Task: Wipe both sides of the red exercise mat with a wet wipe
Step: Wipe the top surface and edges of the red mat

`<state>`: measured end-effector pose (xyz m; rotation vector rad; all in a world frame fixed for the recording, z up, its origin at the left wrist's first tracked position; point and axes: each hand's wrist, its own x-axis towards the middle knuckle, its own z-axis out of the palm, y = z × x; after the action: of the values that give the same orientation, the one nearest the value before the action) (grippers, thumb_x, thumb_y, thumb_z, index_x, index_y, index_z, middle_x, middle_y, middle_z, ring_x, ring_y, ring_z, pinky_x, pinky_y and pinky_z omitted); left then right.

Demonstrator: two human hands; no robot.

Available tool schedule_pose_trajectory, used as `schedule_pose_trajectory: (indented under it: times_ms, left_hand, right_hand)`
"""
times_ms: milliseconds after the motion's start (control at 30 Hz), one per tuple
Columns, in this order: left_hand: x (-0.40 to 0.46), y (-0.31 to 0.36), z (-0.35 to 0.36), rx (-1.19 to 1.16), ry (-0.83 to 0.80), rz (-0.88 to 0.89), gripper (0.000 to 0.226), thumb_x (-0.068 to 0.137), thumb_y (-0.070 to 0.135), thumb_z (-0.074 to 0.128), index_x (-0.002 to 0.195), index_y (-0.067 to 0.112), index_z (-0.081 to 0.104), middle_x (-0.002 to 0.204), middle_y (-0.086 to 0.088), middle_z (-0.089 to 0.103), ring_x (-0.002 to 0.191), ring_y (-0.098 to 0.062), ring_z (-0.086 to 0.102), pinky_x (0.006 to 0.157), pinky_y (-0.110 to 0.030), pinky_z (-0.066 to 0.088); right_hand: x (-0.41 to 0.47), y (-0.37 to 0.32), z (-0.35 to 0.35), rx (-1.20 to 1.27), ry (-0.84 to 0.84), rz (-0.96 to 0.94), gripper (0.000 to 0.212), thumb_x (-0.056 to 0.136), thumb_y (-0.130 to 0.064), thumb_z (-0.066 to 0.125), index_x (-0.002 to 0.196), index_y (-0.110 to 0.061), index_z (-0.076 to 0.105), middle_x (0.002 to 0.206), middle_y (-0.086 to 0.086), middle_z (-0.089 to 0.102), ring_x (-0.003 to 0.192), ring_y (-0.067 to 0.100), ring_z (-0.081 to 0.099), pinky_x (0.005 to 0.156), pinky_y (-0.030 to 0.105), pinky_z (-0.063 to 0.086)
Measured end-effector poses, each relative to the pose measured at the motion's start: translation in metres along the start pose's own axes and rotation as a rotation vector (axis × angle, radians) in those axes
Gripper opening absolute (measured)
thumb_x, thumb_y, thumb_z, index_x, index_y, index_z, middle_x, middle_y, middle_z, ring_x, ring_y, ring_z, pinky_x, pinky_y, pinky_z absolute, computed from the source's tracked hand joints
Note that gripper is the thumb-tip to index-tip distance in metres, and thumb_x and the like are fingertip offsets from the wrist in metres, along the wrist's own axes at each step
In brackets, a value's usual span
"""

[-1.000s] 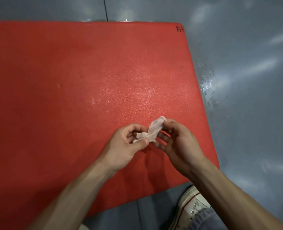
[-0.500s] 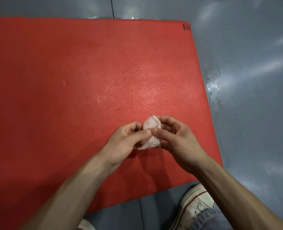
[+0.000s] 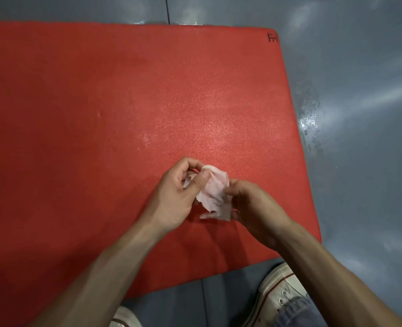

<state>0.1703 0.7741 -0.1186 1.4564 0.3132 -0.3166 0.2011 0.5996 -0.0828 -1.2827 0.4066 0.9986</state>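
Observation:
The red exercise mat [image 3: 100, 114] lies flat on the floor and fills most of the head view. A small black mark sits at its far right corner. Above the mat's near right part, both hands hold a crumpled white wet wipe [image 3: 213, 192]. My left hand [image 3: 178, 197] pinches the wipe's upper left part between thumb and curled fingers. My right hand [image 3: 252, 208] grips its lower right edge. The wipe hangs partly spread between them, clear of the mat.
Grey glossy floor [image 3: 360, 161] surrounds the mat, with a wet patch just beyond the mat's right edge. My white sneakers [image 3: 280, 296] stand on the floor at the mat's near edge.
The wipe has gone from a tight wad between the fingertips to a partly spread sheet. My right hand has dropped lower and my hands have drawn slightly apart.

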Motion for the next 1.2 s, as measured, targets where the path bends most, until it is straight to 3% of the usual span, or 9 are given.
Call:
schedule_pose_trajectory:
  times_ms: [133, 267, 400, 533, 733, 867, 1033, 1100, 1200]
  left_hand:
    - [0.0, 0.002, -0.002, -0.204, 0.1, -0.199, 0.04, 0.087, 0.058, 0.071, 0.112, 0.027, 0.068, 0.1, -0.002, 0.073, 0.093, -0.017, 0.068, 0.091, -0.041, 0.054]
    - [-0.013, 0.006, -0.007, -0.352, -0.158, -0.541, 0.056, 0.088, 0.057, 0.064, 0.116, 0.01, 0.072, 0.115, -0.015, 0.075, 0.101, -0.024, 0.072, 0.097, -0.042, 0.056]
    - [-0.014, 0.002, -0.002, -0.343, -0.032, -0.457, 0.031, 0.094, 0.019, 0.068, 0.118, -0.001, 0.069, 0.104, -0.018, 0.076, 0.09, -0.025, 0.072, 0.088, -0.034, 0.059]
    - [-0.008, 0.004, -0.001, -0.336, 0.151, -0.32, 0.011, 0.097, 0.009, 0.064, 0.109, 0.007, 0.064, 0.082, -0.007, 0.077, 0.074, -0.017, 0.073, 0.075, -0.03, 0.059]
    - [-0.009, 0.005, 0.003, -0.16, 0.224, -0.058, 0.045, 0.099, 0.01, 0.065, 0.135, 0.032, 0.05, 0.074, -0.003, 0.073, 0.076, -0.016, 0.071, 0.089, -0.033, 0.053]
    - [-0.007, 0.009, 0.001, -0.023, 0.13, 0.085, 0.04, 0.105, 0.011, 0.056, 0.135, 0.038, 0.057, 0.094, 0.006, 0.074, 0.096, -0.012, 0.069, 0.095, -0.034, 0.053]
    - [-0.004, 0.014, -0.004, 0.23, -0.094, 0.002, 0.032, 0.095, 0.031, 0.07, 0.127, 0.031, 0.067, 0.127, 0.017, 0.067, 0.12, 0.001, 0.061, 0.101, -0.025, 0.049]
    - [-0.003, 0.015, -0.006, 0.443, -0.095, 0.019, 0.03, 0.096, 0.027, 0.071, 0.125, 0.033, 0.068, 0.124, 0.013, 0.064, 0.122, -0.002, 0.058, 0.102, -0.022, 0.046]
    - [0.0, 0.018, -0.011, 0.693, -0.083, 0.031, 0.012, 0.098, 0.033, 0.064, 0.106, 0.037, 0.072, 0.098, 0.009, 0.062, 0.098, -0.011, 0.058, 0.085, -0.028, 0.041]
  right_hand:
    - [-0.002, 0.0, 0.008, -0.062, 0.084, -0.063, 0.022, 0.097, -0.01, 0.061, 0.109, 0.006, 0.069, 0.091, 0.021, 0.071, 0.07, 0.03, 0.067, 0.07, 0.047, 0.062]
    - [0.0, -0.001, 0.009, -0.008, 0.13, -0.121, 0.025, 0.099, -0.018, 0.06, 0.111, 0.001, 0.07, 0.102, 0.021, 0.073, 0.085, 0.03, 0.071, 0.078, 0.044, 0.06]
    - [-0.001, -0.002, 0.005, 0.013, 0.095, -0.083, 0.024, 0.096, -0.012, 0.063, 0.115, 0.001, 0.069, 0.105, 0.019, 0.074, 0.092, 0.029, 0.072, 0.083, 0.043, 0.061]
    - [0.0, -0.001, -0.002, 0.06, 0.256, -0.083, 0.033, 0.09, -0.006, 0.068, 0.122, -0.004, 0.064, 0.095, 0.016, 0.073, 0.078, 0.022, 0.071, 0.077, 0.037, 0.06]
    - [-0.001, 0.003, 0.0, 0.05, 0.293, -0.231, 0.035, 0.097, 0.001, 0.057, 0.12, -0.022, 0.069, 0.081, 0.006, 0.065, 0.072, 0.012, 0.063, 0.074, 0.032, 0.053]
    - [-0.001, -0.001, 0.004, 0.038, 0.249, -0.249, 0.03, 0.097, -0.002, 0.056, 0.114, -0.018, 0.074, 0.103, 0.002, 0.073, 0.088, 0.013, 0.064, 0.078, 0.031, 0.049]
    - [-0.002, -0.001, -0.002, -0.317, 0.191, -0.281, 0.034, 0.086, -0.009, 0.078, 0.119, -0.018, 0.071, 0.109, 0.002, 0.075, 0.1, 0.018, 0.07, 0.089, 0.034, 0.055]
    - [-0.001, -0.001, -0.007, -0.539, 0.238, -0.307, 0.027, 0.088, -0.013, 0.077, 0.113, -0.021, 0.072, 0.1, -0.009, 0.075, 0.092, 0.005, 0.068, 0.084, 0.027, 0.052]
    - [-0.001, -0.006, -0.015, -0.684, 0.203, -0.27, 0.008, 0.092, -0.02, 0.074, 0.1, -0.02, 0.075, 0.076, -0.009, 0.064, 0.069, 0.004, 0.054, 0.065, 0.025, 0.042]
